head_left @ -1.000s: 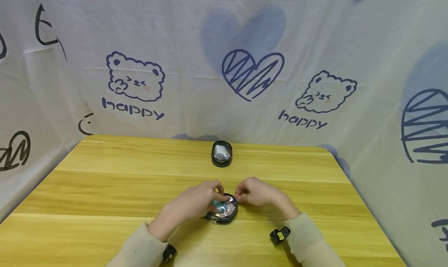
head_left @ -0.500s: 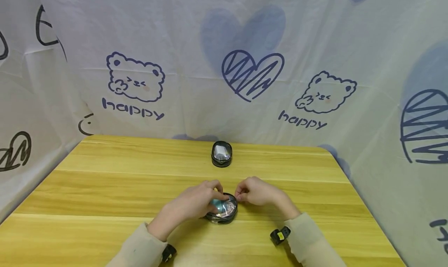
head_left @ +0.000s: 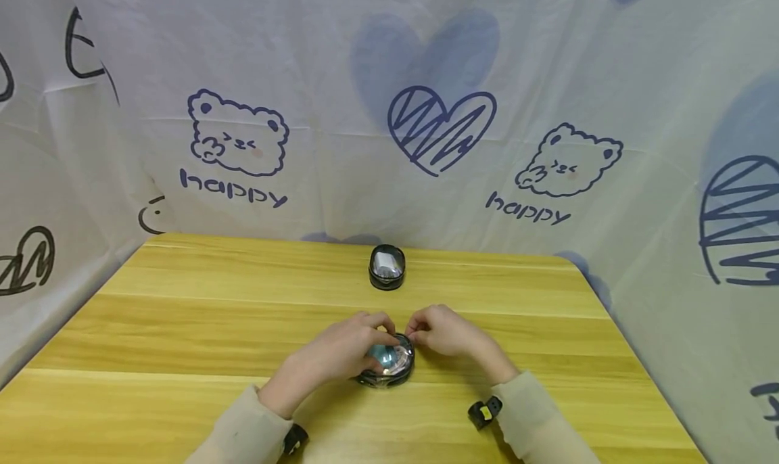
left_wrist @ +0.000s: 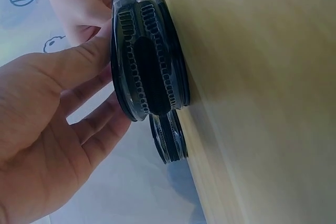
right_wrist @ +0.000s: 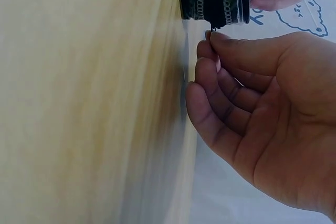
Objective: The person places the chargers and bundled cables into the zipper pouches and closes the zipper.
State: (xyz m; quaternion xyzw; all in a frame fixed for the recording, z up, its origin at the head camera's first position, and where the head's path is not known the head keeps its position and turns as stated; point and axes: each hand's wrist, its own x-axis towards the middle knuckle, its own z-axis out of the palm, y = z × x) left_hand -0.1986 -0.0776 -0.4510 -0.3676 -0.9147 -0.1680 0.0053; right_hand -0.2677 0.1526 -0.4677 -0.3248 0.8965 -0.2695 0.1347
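A small round zip pouch (head_left: 398, 364) with a clear top and black trim lies on the table, with something teal and pale visible inside. My left hand (head_left: 349, 345) holds it from the left, thumb on the near side and fingers over the far part of the top. On its right side, my right hand (head_left: 447, 330) pinches the small zipper pull (right_wrist: 212, 28) between thumb and index finger. The black zipper (left_wrist: 152, 72) runs round the pouch's side wall between two rows of stitching. In the right wrist view, the other right fingers curl loosely below the pinch.
A second clear-topped black pouch (head_left: 387, 266) stands farther back on the wood-grain table (head_left: 213, 329), with something whitish inside. Behind the table hangs a white cloth (head_left: 341, 166) printed with bears and hearts. Each wrist wears a black strap (head_left: 485, 412).
My right hand has shifted very slightly left and away, still at the zipper pull. The left hand keeps its hold, and the pouch has edged slightly away.
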